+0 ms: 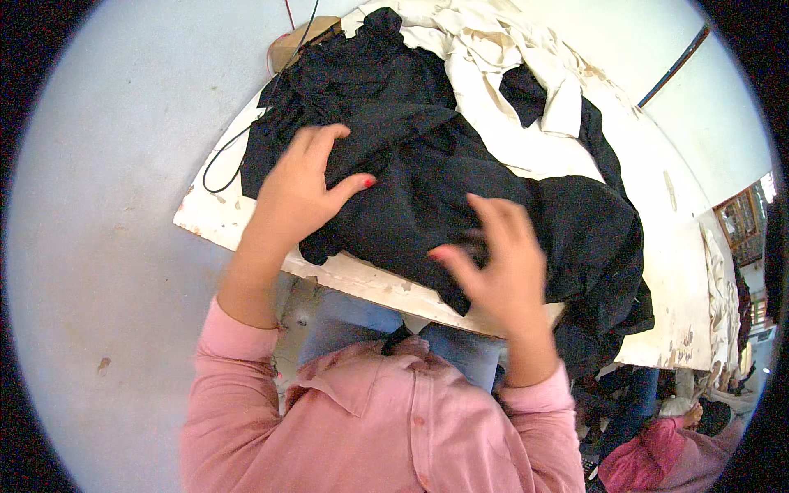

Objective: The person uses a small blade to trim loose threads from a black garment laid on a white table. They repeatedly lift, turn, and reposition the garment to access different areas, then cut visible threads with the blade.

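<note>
A heap of black cloth lies crumpled over the table in front of me, part of it hanging past the near edge at the right. My left hand is over the cloth's left side, thumb and fingers spread. Farther right, my right hand is above the near part of the cloth, its fingers apart and slightly blurred. Neither hand has cloth gripped in it. Whether the fingertips touch the fabric I cannot tell. White garments lie behind the black heap, partly overlapping it.
The white tabletop has chipped edges. At its far left is a brown box-like object, with a thin black cable looping beside the cloth. A pale wall stands left. Another person in pink is at the lower right.
</note>
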Demonstrator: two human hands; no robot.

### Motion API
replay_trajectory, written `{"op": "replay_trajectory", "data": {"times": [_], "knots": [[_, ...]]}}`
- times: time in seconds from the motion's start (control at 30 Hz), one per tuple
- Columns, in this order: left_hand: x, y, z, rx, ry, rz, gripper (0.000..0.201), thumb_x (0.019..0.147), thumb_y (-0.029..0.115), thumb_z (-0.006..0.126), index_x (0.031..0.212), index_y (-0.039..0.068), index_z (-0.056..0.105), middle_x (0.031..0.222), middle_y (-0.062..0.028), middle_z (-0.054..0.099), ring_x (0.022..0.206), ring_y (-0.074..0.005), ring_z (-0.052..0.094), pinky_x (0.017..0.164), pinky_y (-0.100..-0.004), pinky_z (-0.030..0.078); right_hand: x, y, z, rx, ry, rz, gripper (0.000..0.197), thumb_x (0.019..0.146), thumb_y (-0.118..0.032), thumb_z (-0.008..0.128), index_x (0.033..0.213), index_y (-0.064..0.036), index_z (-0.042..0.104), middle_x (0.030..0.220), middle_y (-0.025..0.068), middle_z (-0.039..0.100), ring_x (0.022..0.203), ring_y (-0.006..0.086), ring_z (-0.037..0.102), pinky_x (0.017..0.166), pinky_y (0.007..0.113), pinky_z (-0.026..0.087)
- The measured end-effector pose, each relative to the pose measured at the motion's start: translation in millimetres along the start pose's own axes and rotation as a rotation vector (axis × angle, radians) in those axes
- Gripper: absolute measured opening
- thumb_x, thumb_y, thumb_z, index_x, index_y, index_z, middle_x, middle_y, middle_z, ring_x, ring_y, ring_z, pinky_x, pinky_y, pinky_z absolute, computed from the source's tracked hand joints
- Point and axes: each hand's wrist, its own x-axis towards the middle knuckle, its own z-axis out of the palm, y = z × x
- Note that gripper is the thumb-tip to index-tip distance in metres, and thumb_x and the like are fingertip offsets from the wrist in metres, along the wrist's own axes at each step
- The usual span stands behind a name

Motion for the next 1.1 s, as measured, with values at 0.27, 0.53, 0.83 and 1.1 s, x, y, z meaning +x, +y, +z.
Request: {"op": "replay_trajectory", "data": {"times": [0.27,0.53,0.83,1.1], "knots": [[-58.2,-53.0,-39.9,-0.514,0.171,-0.587,0.037,0.087,0.003,0.064,0.122,0.007,0.055,0.100,-0.0047,0.065,0.093,-0.0161,0.059,0.083,-0.0280,0.046,-35.4,24.3,6.8,0.200,-0.350,0.018,0.021,0.070,-0.002,0.073,0.090,-0.0061,0.068,0.088,0.0104,0.064,0.078,0.0299,0.066,0.067,0.035,0.052],[-11.3,20.2,-22.6,-0.416,-0.255,0.299,0.034,0.073,-0.002,0.055,0.104,0.006,0.065,0.102,-0.0110,0.065,0.104,-0.0270,0.061,0.096,-0.0470,0.042,-13.6,-11.0,24.3,0.573,-0.141,-0.051,0.029,0.076,-0.014,0.080,0.098,-0.0023,0.067,0.093,0.0147,0.066,0.086,0.0309,0.066,0.075,0.035,0.053],[19.0,3.5,-5.2,-0.264,-0.686,0.416,0.016,0.077,0.012,0.074,0.091,0.007,0.067,0.087,-0.0085,0.063,0.089,-0.0298,0.063,0.086,-0.0458,0.047,-22.3,-11.2,48.2,0.565,-0.316,0.331,0.018,0.080,-0.011,0.071,0.096,-0.0028,0.069,0.085,0.0153,0.070,0.070,0.0280,0.068,0.063,0.035,0.053],[17.0,28.8,-9.8,-0.504,-0.732,0.292,0.007,0.085,0.008,0.069,0.087,0.003,0.065,0.079,-0.0103,0.066,0.072,-0.0223,0.068,0.063,-0.0313,0.051,-24.9,-6.5,27.6,0.753,-0.362,0.379,0.010,0.082,-0.007,0.070,0.090,-0.0022,0.068,0.074,0.0040,0.065,0.064,0.0089,0.057,0.059,0.025,0.045]]}}
